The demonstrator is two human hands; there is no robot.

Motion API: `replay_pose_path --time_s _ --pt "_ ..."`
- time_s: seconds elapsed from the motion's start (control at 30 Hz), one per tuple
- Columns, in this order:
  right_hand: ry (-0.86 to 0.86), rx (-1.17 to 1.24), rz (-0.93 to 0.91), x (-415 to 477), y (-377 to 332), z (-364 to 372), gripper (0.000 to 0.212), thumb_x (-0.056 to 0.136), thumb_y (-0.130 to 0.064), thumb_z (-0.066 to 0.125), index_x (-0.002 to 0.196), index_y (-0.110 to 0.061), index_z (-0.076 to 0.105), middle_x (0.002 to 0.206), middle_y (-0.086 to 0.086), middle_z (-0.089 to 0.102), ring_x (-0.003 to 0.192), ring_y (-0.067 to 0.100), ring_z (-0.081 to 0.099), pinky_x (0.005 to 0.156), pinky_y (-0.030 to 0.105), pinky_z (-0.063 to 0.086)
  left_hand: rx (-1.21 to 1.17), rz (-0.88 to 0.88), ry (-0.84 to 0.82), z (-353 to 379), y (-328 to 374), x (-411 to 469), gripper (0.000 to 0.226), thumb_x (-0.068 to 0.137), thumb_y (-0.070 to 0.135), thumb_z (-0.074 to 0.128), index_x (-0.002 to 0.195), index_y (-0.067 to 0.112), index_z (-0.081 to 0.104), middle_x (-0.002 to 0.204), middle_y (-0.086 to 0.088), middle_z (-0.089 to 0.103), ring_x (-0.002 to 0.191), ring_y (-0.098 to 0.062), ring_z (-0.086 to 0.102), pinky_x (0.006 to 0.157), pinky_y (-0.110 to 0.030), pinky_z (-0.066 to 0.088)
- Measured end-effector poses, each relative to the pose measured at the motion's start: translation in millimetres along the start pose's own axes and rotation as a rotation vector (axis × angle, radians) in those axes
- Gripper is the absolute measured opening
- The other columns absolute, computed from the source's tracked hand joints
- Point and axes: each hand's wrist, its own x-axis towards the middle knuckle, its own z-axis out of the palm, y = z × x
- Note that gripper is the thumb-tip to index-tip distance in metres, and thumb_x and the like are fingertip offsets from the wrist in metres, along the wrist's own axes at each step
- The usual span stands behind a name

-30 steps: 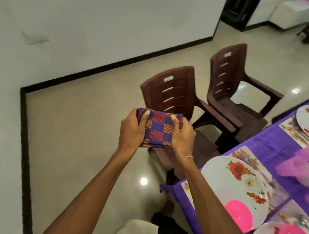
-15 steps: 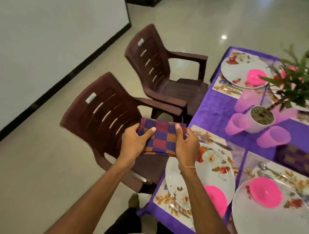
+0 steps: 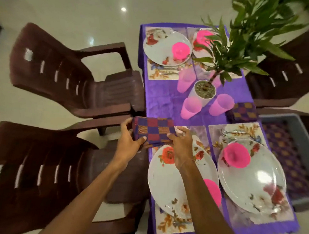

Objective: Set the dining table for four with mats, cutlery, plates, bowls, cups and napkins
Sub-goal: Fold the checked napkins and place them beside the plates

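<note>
Napkin (image 3: 152,130) swings in over the bench (image 3: 162,99) edge, eleven o'clock of the near plate (image 3: 163,181); left hand (image 3: 128,144) and right hand (image 3: 181,146) seemingly pinch its ends. Soft, light, limp: grip both ends.

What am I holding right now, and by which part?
The folded checked napkin: the left hand grips its left end, the right hand holds its right end.

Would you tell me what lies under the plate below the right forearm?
A floral mat shows past the plate's near and far edges, lying on the purple tablecloth. The plate covers the mat's middle, so that part cannot be seen.
</note>
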Motion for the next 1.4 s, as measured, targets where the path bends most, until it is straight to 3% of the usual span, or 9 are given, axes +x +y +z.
replay_pose_path --time_s 0.13,0.23,0.3,0.4,0.53,0.7,0.93,1.23,1.4 --pt "0.187 0.113 0.055 42 15 10 0.035 0.080 0.001 0.083 0.105 -0.012 0.062 0.110 0.015 0.074 0.104 0.034 0.073 0.088 0.048 0.062 0.052 0.069 0.014 16 -16 46 0.069 0.087 0.001 0.077 0.136 0.028 0.037 0.113 0.010 0.064 0.097 -0.002 0.069 0.081 -0.031 0.061" --pt "0.252 0.162 0.124 75 25 19 0.029 0.087 -0.002 0.078 0.103 -0.022 0.063 0.111 0.008 0.075 0.102 0.028 0.073 0.091 0.044 0.061 0.092 0.048 -0.040 31 -29 83 0.057 0.091 0.000 0.073 0.135 0.024 0.046 0.112 0.020 0.059 0.109 -0.010 0.067 0.084 -0.035 0.063" --pt "0.246 0.322 0.186 95 31 24 0.031 0.090 0.006 0.071 0.109 -0.019 0.064 0.112 0.009 0.076 0.100 0.026 0.074 0.088 0.043 0.062 0.114 0.042 -0.071 38 -37 104 0.060 0.089 -0.003 0.073 0.137 0.024 0.049 0.121 0.010 0.060 0.112 -0.014 0.065 0.089 -0.039 0.062" --pt "0.223 0.589 0.246 122 35 33 0.041 0.090 0.016 0.061 0.123 -0.008 0.061 0.116 0.015 0.073 0.100 0.028 0.073 0.083 0.041 0.061 0.134 0.037 -0.099 48 -48 134 0.064 0.089 -0.004 0.072 0.143 0.022 0.047 0.138 0.002 0.057 0.105 -0.003 0.062 0.091 -0.030 0.060" --pt "0.280 0.694 0.294 143 46 42 0.043 0.090 0.015 0.063 0.129 0.000 0.061 0.120 0.020 0.071 0.100 0.030 0.072 0.086 0.039 0.062 0.134 0.050 -0.089 60 -57 160 0.066 0.090 -0.004 0.072 0.145 0.021 0.046 0.143 0.003 0.053 0.114 -0.011 0.060 0.081 -0.017 0.058" --pt "0.495 0.323 0.236 159 53 45 0.029 0.077 -0.001 0.085 0.098 -0.016 0.073 0.094 0.005 0.078 0.090 0.024 0.076 0.088 0.048 0.062 0.147 0.025 -0.076 71 -64 173 0.066 0.090 -0.004 0.072 0.145 0.023 0.046 0.143 0.004 0.053 0.121 -0.014 0.059 0.085 -0.021 0.057" --pt "0.597 -0.024 0.096 158 45 41 0.032 0.070 -0.017 0.094 0.091 -0.011 0.071 0.077 -0.002 0.072 0.069 0.007 0.067 0.065 0.015 0.049 0.291 0.037 -0.080 73 -71 182 0.071 0.088 0.010 0.079 0.148 0.022 0.045 0.145 -0.002 0.055 0.129 -0.018 0.056 0.103 -0.042 0.054" --pt "0.553 -0.225 0.061 155 48 35 0.033 0.073 -0.027 0.092 0.089 -0.016 0.065 0.076 -0.004 0.069 0.071 0.016 0.067 0.068 0.025 0.051 0.601 0.097 -0.169 67 -68 179 0.084 0.086 0.032 0.081 0.156 0.022 0.036 0.146 -0.003 0.040 0.117 -0.020 0.060 0.098 -0.044 0.057" --pt "0.508 -0.348 -0.024 138 41 26 0.035 0.086 -0.033 0.082 0.109 -0.016 0.062 0.081 -0.002 0.066 0.077 0.018 0.063 0.080 0.033 0.053 0.686 0.140 -0.135 54 -63 161 0.086 0.083 0.046 0.081 0.153 0.027 0.035 0.147 0.000 0.039 0.118 -0.021 0.061 0.092 -0.049 0.059"
